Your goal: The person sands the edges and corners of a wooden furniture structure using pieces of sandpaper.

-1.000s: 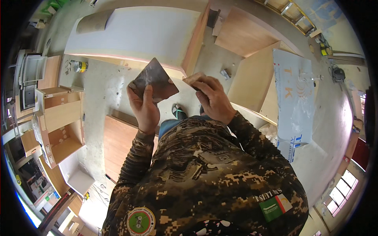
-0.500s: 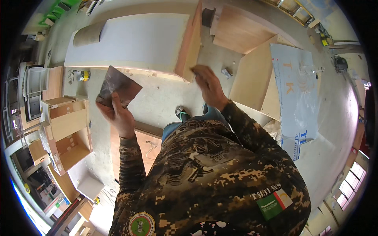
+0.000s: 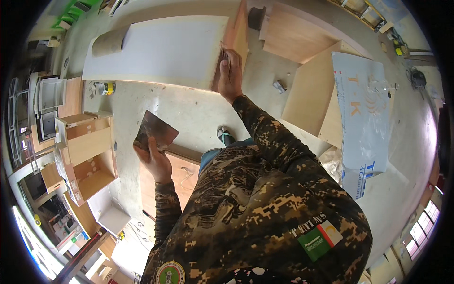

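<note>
My left hand (image 3: 155, 161) is closed on a flat, dark, rectangular plate (image 3: 160, 130) with pale smears, thumb on top and fingers underneath. The plate is tilted above the floor, apart from the white-topped cabinet (image 3: 165, 52). At that cabinet's right end, my right hand (image 3: 230, 75) is at the wooden edge, its fingers closed together. A small dark piece shows by the fingertips, but I cannot make out what it is. On the white surface's far left lies a curled brown sheet (image 3: 109, 41).
A yellow-banded can (image 3: 108, 88) stands on the floor at left, beyond a wooden drawer cabinet (image 3: 87, 156). To the right are a plywood box (image 3: 309, 90) and a blue-grey covered panel (image 3: 362, 118). Near my left forearm lies a plywood board (image 3: 163, 177).
My right hand has moved left and away from me, onto the cabinet's end edge. My left hand has come lower and nearer my body, still holding the plate.
</note>
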Demonstrator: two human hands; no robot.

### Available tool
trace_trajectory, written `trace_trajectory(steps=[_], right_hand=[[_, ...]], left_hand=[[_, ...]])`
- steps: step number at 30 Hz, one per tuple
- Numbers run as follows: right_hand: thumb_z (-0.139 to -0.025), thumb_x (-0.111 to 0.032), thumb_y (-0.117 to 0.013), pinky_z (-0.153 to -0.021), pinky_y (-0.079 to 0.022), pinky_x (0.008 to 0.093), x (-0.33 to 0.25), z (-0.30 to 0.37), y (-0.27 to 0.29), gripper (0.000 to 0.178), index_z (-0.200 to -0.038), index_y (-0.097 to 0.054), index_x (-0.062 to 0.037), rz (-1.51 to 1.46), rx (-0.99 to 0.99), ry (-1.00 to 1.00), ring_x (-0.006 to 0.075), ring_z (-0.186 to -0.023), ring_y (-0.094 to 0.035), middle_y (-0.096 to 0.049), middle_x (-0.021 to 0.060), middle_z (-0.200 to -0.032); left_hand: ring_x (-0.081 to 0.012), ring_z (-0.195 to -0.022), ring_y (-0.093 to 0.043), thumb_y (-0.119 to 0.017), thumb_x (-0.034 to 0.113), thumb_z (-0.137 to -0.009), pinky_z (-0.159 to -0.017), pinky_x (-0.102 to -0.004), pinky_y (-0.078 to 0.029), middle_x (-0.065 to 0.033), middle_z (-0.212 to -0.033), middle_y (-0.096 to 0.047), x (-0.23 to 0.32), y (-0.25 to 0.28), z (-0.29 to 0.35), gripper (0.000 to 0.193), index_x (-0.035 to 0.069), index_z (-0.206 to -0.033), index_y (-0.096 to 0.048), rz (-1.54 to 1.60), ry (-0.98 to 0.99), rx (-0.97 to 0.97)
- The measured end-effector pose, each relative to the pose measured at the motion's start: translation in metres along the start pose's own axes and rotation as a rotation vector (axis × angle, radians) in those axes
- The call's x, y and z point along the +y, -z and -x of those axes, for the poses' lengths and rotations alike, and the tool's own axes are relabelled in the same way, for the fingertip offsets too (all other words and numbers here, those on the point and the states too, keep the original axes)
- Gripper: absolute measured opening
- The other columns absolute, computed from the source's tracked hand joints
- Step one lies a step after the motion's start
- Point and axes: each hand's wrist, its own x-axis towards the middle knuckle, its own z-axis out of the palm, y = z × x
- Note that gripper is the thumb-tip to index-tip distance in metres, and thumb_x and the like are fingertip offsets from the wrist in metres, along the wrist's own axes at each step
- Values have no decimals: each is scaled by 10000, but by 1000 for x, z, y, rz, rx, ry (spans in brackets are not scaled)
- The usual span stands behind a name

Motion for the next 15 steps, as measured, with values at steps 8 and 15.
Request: trace_trajectory(steps=[8,15], right_hand=[[-1010,-129,-436,-987,-437,378,-6,43,40,298,-1243,-534,28,117,-312,-196,326,-1146,-557,-545,195,-1244],[-1021,-241,-469,-967,-440,349,19,-32,53,340,-1231,-576,4,-3,-166,-254,274,-1097,-584,-619,169,-1153]], left_hand=[[-209,-1085,-563,-547,87,-980,-900,-342,-503,-149,-1239,-549,-20,14,-2,362,-27,-1301,-422,-120,-54,-10],[-209,-1126,-564,-565,80,-970,-877,-326,-513,-113,-1245,-541,-28,11,-6,332,29,-1287,-479,-133,0,-92]])
